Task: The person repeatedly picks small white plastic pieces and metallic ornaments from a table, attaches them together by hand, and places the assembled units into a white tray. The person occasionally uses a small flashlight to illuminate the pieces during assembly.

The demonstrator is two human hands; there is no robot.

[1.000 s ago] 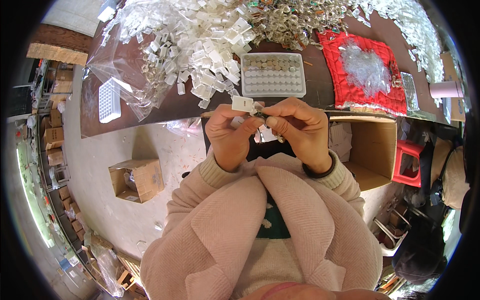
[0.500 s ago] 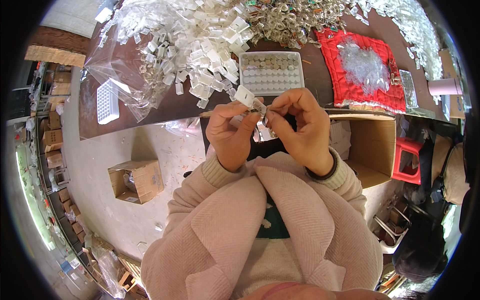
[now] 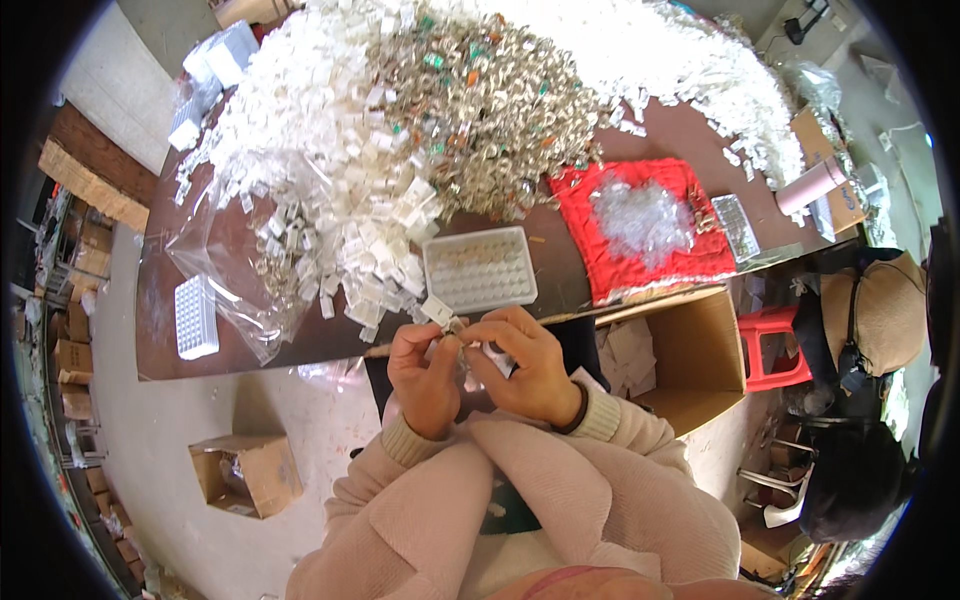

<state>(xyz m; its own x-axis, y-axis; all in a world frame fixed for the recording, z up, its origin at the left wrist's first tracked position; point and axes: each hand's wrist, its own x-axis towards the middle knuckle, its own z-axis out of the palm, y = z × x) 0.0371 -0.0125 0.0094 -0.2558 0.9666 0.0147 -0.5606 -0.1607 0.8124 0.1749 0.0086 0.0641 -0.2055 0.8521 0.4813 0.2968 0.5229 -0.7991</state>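
Observation:
In front of my chest, at the table's near edge, both hands meet around a small piece. My left hand (image 3: 425, 375) pinches a small white plastic casing (image 3: 437, 311) between thumb and fingers, its flat end sticking up. Close against it, my right hand (image 3: 525, 370) has thumb and fingertips pressed together at the casing's lower end; what they grip there is too small and covered to make out. Just beyond the hands lies a white tray (image 3: 531, 280) with rows of small round pieces. Left of it spreads a heap of similar white casings (image 3: 375, 250).
A large pile of small metal parts (image 3: 500, 120) covers the table's middle. Clear bits (image 3: 643, 222) lie on a red cloth (image 3: 600, 280). A white gridded tray (image 3: 195, 318) sits left, a pink cylinder (image 3: 810, 187) right. Below are cardboard boxes (image 3: 700, 350) (image 3: 270, 478) and a red stool (image 3: 775, 350).
The view has tilted up, so more of the table and its piles shows and my hands appear lower and further left. Both hands stay together at the white casing.

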